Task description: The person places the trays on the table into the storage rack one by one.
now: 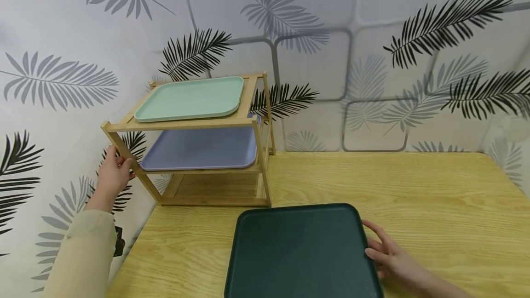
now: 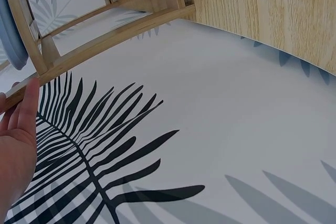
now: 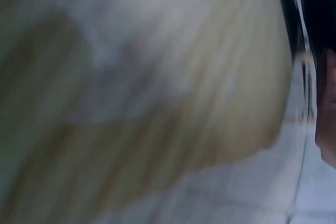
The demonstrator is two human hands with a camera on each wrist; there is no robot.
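Observation:
A wooden two-tier rack (image 1: 198,125) stands at the left on the table, a mint green tray (image 1: 192,98) on its top and a lavender tray (image 1: 203,148) on the shelf below. My left hand (image 1: 112,174) grips the rack's front left post. Seen from the left wrist, the fingers (image 2: 30,103) lie around the wooden bar. Low in the middle of the head view is a dark green tray (image 1: 300,252). My right hand (image 1: 391,256) holds its right edge, thumb and fingers at the rim. The right wrist view is blurred, with the hand (image 3: 328,114) only partly showing.
The wood-grain table (image 1: 418,197) stretches out to the right of the rack. Behind and to the left rises a pale wall covering (image 1: 310,68) printed with leaves. A small black object (image 1: 118,242) shows beside the left sleeve.

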